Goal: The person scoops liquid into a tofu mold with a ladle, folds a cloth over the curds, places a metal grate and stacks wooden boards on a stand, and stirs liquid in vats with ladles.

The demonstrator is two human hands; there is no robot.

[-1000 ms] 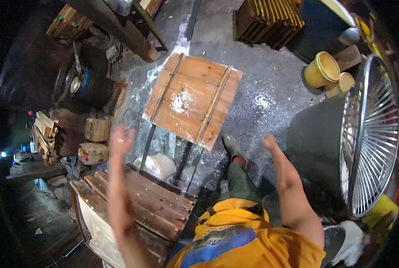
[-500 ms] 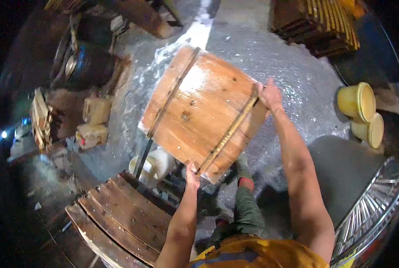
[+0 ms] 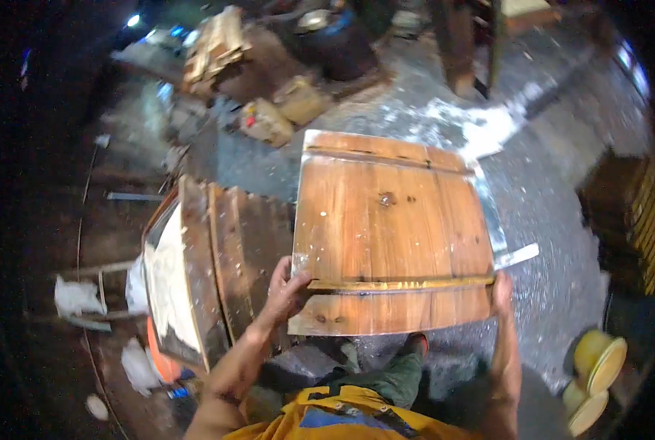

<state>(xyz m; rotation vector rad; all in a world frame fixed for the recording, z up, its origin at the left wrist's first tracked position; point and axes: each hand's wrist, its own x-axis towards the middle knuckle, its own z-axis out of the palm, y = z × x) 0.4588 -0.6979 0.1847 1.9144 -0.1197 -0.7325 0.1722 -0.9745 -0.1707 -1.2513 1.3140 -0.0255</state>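
Note:
I hold a wide wooden board [image 3: 393,227] in front of me, made of planks with two crosswise battens; its surface looks wet. My left hand [image 3: 291,287] is closed on its left edge, close to the nearer batten. At the other end of that batten, my right hand [image 3: 501,293] grips the right edge. Just left of the board stands a dark wooden structure [image 3: 228,264] built of planks, with a cream-white surface [image 3: 172,275] on its far left side. The board's underside is hidden.
Two yellow buckets [image 3: 600,359] stand at the lower right. A stack of slatted wood [image 3: 624,213] is at the right edge. Jerrycans [image 3: 267,122] and split firewood [image 3: 214,48] lie at the upper left. White residue [image 3: 488,132] covers part of the wet floor [image 3: 554,293].
My view has swung left. The board has turned from tilted to nearly square in front of me and come closer to the plank structure. Both hands keep hold of it.

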